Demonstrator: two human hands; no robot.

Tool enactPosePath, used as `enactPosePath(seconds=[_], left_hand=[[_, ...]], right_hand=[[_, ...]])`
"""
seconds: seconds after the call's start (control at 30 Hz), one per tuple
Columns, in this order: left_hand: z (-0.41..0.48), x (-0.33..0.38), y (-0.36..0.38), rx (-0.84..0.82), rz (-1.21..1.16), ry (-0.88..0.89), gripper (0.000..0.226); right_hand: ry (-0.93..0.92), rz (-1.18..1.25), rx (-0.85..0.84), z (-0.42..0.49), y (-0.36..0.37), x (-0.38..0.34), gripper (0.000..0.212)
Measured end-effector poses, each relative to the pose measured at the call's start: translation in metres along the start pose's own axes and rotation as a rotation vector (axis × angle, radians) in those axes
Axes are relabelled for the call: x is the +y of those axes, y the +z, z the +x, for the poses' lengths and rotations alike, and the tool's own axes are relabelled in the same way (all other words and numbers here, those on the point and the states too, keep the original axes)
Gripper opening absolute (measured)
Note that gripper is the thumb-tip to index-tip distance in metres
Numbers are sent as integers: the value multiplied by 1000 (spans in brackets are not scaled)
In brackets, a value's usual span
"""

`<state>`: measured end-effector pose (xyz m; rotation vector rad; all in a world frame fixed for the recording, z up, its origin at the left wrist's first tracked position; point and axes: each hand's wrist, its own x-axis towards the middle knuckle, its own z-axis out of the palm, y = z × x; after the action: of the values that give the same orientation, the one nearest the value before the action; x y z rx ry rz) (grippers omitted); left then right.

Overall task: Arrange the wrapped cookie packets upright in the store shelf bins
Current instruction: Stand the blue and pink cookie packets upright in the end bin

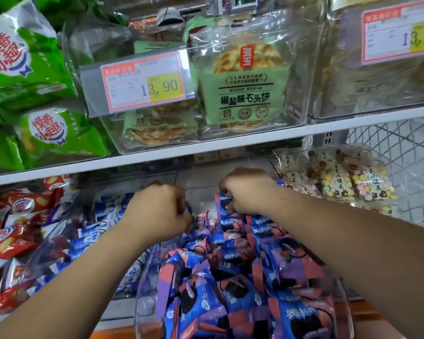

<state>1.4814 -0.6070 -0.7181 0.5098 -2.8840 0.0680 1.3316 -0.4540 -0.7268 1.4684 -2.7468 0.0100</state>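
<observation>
A clear plastic bin (142,285) on the lower shelf is heaped with several blue, pink and purple wrapped cookie packets (233,260). My left hand (157,211) reaches over the bin's far left side, its fingers curled round a blue packet (187,209) whose edge shows past the knuckles. My right hand (245,192) is at the far end of the pile and pinches the top of an upright blue packet (222,204). Both forearms stretch over the bin and hide part of the heap.
A neighbouring bin of blue-and-white packets (93,236) sits left, with red snack bags (12,223) beyond it. Pastel puff-ball bags (348,182) lie right. A white shelf edge (206,148) runs just above, carrying clear bins of green biscuit packs (242,94) and a price tag (142,86).
</observation>
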Motion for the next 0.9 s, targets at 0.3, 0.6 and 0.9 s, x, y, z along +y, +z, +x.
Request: enactPosePath(seconds=[0.3,0.6,0.9], left_hand=[[29,25,9,-274,-111,378,15],[60,40,39,-465,122,370,45],[58,42,51,-430,-77,289,6]], right_hand=[[104,325,83,-5,-8,24,20],[89,366,123,-2,13,38,25],[77,330,137,-3,14,38,19]])
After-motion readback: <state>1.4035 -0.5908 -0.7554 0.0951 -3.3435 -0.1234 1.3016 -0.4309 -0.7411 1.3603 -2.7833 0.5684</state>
